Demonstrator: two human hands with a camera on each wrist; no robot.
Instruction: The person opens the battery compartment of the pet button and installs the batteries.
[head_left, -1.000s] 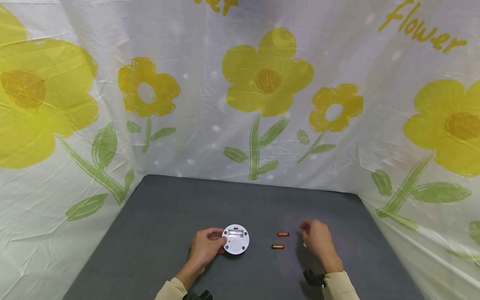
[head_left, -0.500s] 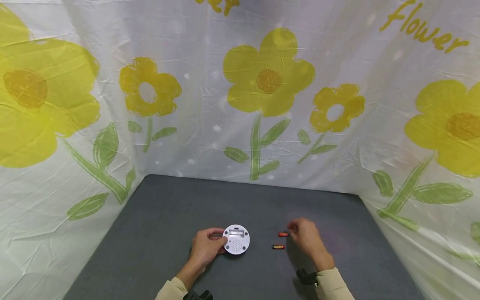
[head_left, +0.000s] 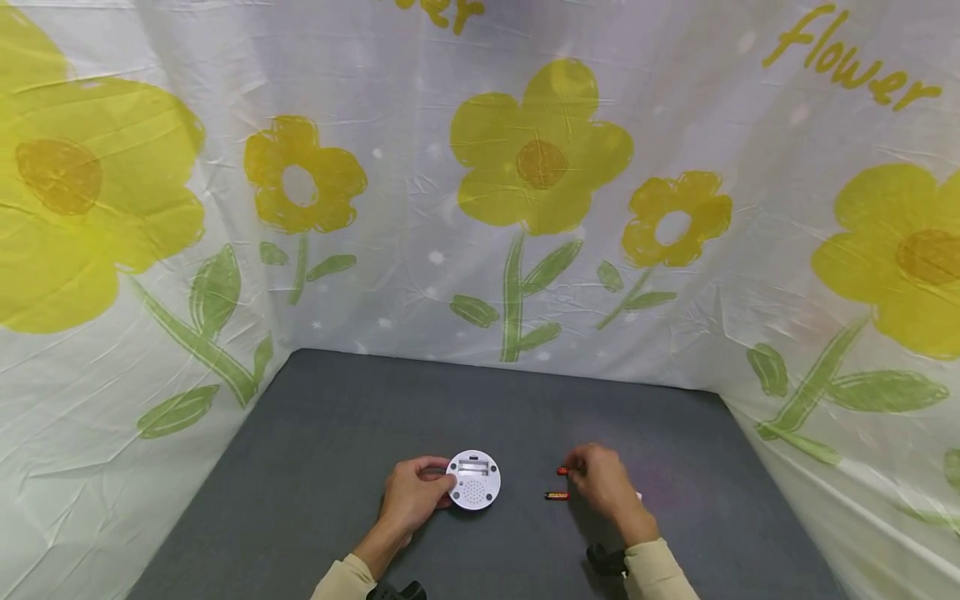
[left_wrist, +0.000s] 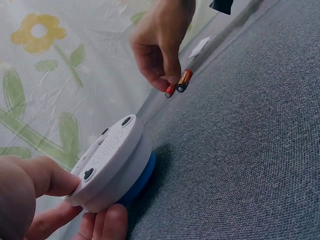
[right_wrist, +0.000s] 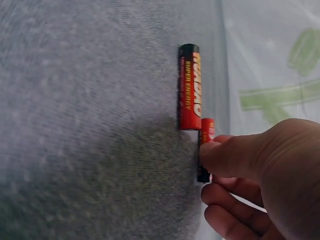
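My left hand [head_left: 412, 495] grips the edge of a round white device [head_left: 473, 493], thumb on top. Its underside faces up, showing an uncovered battery slot, a patch of small holes and dark feet; a blue part [left_wrist: 140, 180] shows below in the left wrist view. To the right, my right hand [head_left: 602, 479] has thumb and fingertips around the farther red battery [right_wrist: 205, 132], covering part of it. A second red and black battery [right_wrist: 190, 87], printed "SUPER ENERGY", lies nearer the person on the cloth.
A small white piece [left_wrist: 199, 47] lies on the dark grey table [head_left: 360, 417], partly hidden by my right hand in the head view. A white curtain [head_left: 405, 250] with yellow flowers rises behind the table and along its sides.
My right hand has moved left, from beside the batteries onto the farther one, its fingertips now around it. The left hand and the device have stayed in place.
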